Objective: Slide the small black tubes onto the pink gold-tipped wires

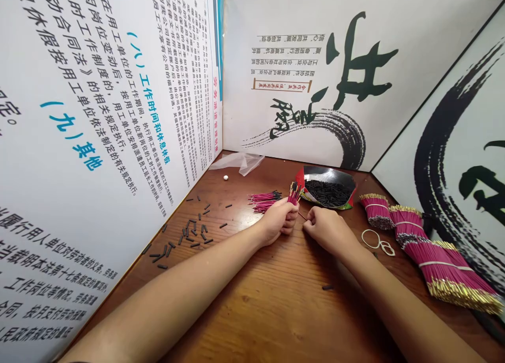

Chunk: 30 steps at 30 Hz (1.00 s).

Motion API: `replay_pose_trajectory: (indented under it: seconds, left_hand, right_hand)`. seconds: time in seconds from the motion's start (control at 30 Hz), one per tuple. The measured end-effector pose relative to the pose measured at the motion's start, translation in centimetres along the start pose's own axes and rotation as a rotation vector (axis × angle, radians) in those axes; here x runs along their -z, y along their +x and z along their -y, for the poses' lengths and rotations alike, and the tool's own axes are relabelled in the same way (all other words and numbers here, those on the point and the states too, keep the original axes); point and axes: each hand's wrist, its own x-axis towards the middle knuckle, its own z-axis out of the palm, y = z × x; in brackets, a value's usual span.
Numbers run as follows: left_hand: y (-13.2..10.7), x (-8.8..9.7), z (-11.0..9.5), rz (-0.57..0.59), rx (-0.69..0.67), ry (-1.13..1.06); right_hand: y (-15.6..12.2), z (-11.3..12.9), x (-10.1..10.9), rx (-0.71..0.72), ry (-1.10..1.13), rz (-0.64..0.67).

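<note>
My left hand (pixel 279 221) is closed around an upright bundle of magenta wires (pixel 292 195). Gold terminals and some black ends show at the bundle's top. Just to the right, my right hand (pixel 321 223) pinches a thin wire (pixel 302 215) that points towards the left hand; most of it is hidden by the fingers. Behind the left hand lies a loose pile of magenta wires (pixel 260 201), several with black tips. Beyond both hands sits an open red-edged bag (pixel 349 180) with many short black sleeves (pixel 327 193) inside.
Short black sleeves (pixel 192 230) lie scattered at the left, and one sleeve (pixel 327 288) lies nearer me. Banded bundles of magenta wires (pixel 408 223) line the right side, beside pale rubber bands (pixel 371 239). A clear plastic bag (pixel 248 164) rests against the back panel (pixel 292 131).
</note>
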Motion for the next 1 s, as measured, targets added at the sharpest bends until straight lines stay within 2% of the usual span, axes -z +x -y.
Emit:
replay_pose_trajectory:
  seconds: [0.3, 0.43, 0.77, 0.87, 1.0]
  left_hand:
    - [-0.1, -0.1, -0.1, 0.021, 0.002, -0.008]
    - [-0.1, -0.1, -0.1, 0.016, 0.005, -0.009]
    - [-0.1, 0.0, -0.1, -0.033, -0.023, -0.028]
    - [-0.1, -0.1, -0.1, -0.047, -0.033, -0.035]
    - [0.0, -0.2, 0.0, -0.128, -0.087, -0.054]
  right_hand:
    - [-0.2, -0.8, 0.6, 0.085, -0.138, 0.040]
    - [-0.2, -1.0, 0.6, 0.069, -0.122, 0.050]
    - [0.3, -1.3, -0.1, 0.008, 0.071, -0.021]
    - [0.3, -1.1, -0.2, 0.014, 0.141, -0.092]
    - [0.5, -0.7, -0.4, 0.046, 0.411, -0.194]
